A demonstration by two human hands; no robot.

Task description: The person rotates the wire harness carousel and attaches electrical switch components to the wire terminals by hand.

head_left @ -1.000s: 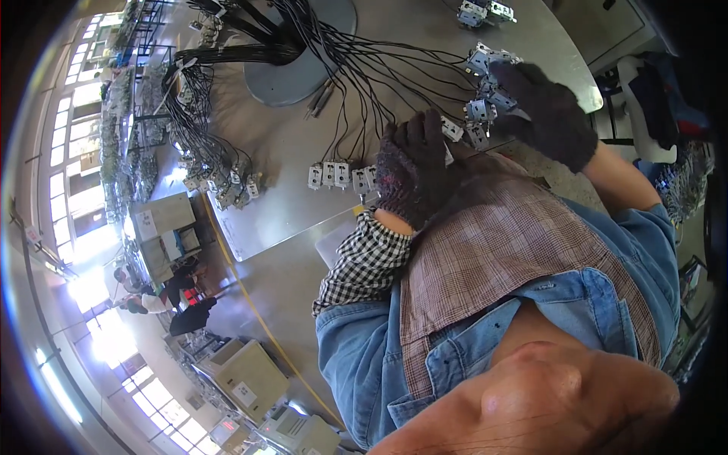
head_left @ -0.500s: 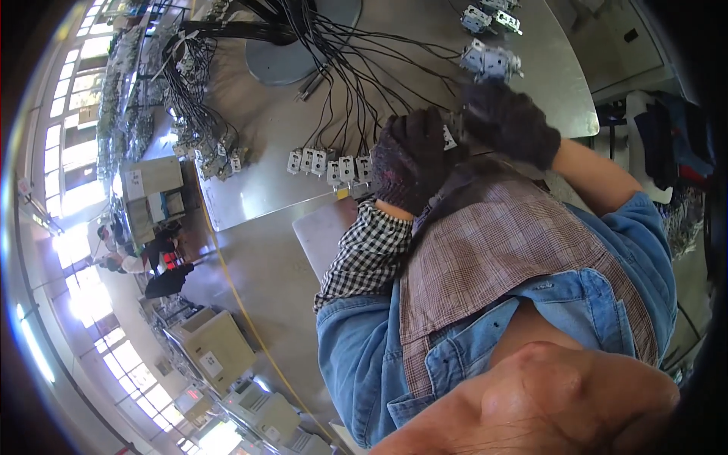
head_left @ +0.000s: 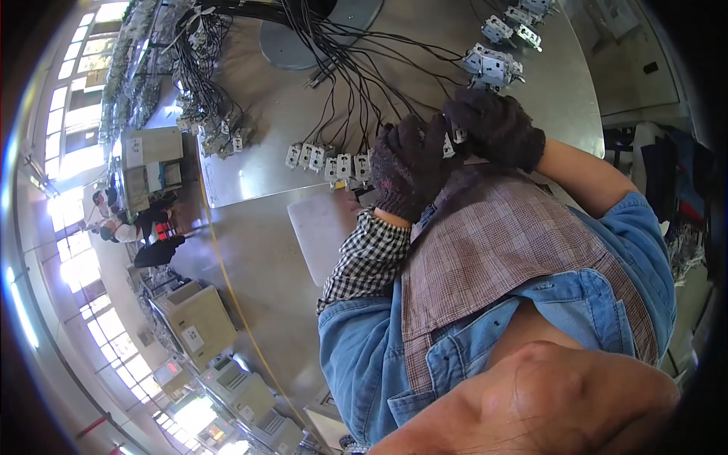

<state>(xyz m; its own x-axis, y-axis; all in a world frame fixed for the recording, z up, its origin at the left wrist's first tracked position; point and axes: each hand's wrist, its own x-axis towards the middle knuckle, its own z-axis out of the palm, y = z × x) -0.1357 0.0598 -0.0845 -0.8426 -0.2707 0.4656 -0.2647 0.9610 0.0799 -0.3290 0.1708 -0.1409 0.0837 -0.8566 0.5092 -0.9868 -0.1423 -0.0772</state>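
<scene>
My left hand, in a dark knitted glove, is closed at the table's near edge. A small silvery metal block shows between its fingertips and my right hand, mostly hidden by the gloves. My right hand, gloved the same way, has its fingers curled beside that block; what lies under them is hidden. To the left of my left hand stands a row of similar metal blocks, each on a thin black cable. Beyond my right hand sits a cluster of larger metal assemblies.
More assemblies lie at the far right of the metal table. A round grey base carries the cable bundle. Cabled blocks heap at the left corner. A pale stool seat stands below the edge. Distant people are at left.
My right hand has drawn back from the large assemblies towards my left hand, its fingers now next to the small metal block. My left hand stays in nearly the same place.
</scene>
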